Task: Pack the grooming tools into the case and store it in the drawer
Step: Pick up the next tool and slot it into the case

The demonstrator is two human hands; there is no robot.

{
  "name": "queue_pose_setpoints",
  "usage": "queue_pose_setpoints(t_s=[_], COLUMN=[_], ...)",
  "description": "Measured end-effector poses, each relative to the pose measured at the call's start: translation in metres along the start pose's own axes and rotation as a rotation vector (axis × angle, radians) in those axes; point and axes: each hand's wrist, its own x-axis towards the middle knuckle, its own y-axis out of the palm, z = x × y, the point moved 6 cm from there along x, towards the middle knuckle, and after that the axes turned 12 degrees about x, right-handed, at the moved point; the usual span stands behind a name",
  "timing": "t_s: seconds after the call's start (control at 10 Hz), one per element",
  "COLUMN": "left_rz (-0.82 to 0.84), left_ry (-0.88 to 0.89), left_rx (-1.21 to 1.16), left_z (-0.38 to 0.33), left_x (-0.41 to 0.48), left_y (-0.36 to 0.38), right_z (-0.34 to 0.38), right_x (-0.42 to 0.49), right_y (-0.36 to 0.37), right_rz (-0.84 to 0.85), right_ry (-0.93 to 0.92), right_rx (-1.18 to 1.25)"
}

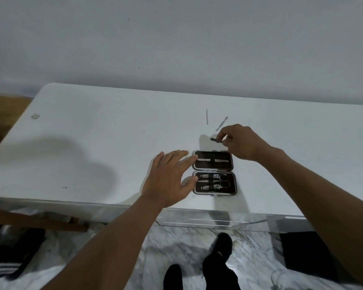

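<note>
The right hand (242,143) pinches a short dark metal tool (214,140) just beyond the open dark rectangular case (205,152) on the white counter (92,126), left hand (168,176) flat against the case. Thread the tool level under its black strap (213,161).

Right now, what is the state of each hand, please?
Left hand: open, fingers straight against the case at its left edge.
Right hand: pinches a small dark tool just beyond the case.

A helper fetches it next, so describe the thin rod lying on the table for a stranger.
On the white table, look beyond the open grooming case. Of two loose metal tools there, the thin rod is the left one: needle-like, pointing straight away, unlike the wider slanted tool.
</note>
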Motion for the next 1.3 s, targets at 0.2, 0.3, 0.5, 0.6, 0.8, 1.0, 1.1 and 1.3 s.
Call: queue_pose_setpoints(t_s=[0.2,0.3,0.5,0.6,0.8,1.0,1.1,1.3], left_rz=[-0.018,-0.019,-0.021,-0.023,-0.027,-0.023,-0.026,-0.018], left_ry=[0.004,0.001,0.0,0.003,0.0,-0.003,-0.004,-0.004], left_rx=[0.016,0.017,0.012,0.019,0.016,0.007,0.006,0.009], left_z=[0.0,0.001,0.001,0.001,0.002,0.002,0.002,0.002], left_x=[-0.001,0.0,-0.001,0.0,0.0,0.0,0.0,0.0], left_y=[0.003,0.003,0.005,0.005,0.005,0.005,0.005,0.005], right_z=[-0.018,-0.026,-0.039,-0.038,-0.031,-0.028,-0.023,-0.019], right_x=[-0.035,-0.046,-0.049,-0.05,-0.053,-0.05,-0.048,-0.044], right_y=[-0.001,0.003,0.015,0.017,0.017,0.015,0.017,0.019], right_rz=[-0.028,-0.033,-0.078,-0.083,-0.061,-0.057,-0.048,-0.02], right_ry=[0.034,0.043,0.087,0.061,-0.053,-0.078,-0.087,-0.109], right_rx=[0.061,0.077,0.007,-0.082,-0.209,-0.243,-0.252,-0.224])
